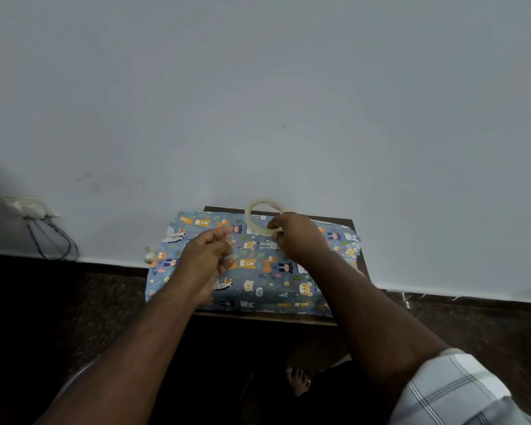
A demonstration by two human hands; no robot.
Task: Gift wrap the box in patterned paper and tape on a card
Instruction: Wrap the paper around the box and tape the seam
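Note:
Blue patterned paper (258,277) with cartoon animals lies folded over the box on a small dark table (357,250); the box itself is hidden under it. My right hand (298,237) grips a roll of clear tape (258,210) above the paper's far edge. My left hand (206,256) hovers over the paper's left half, thumb and fingers pinched together, seemingly on a clear strip of tape that is hard to make out. No card is in view.
The table stands against a pale wall (258,102). A wall socket with cables (28,210) sits at the left. A small pale object (150,255) lies by the paper's left edge. Dark floor (472,326) surrounds the table, and a bare foot (299,378) rests below it.

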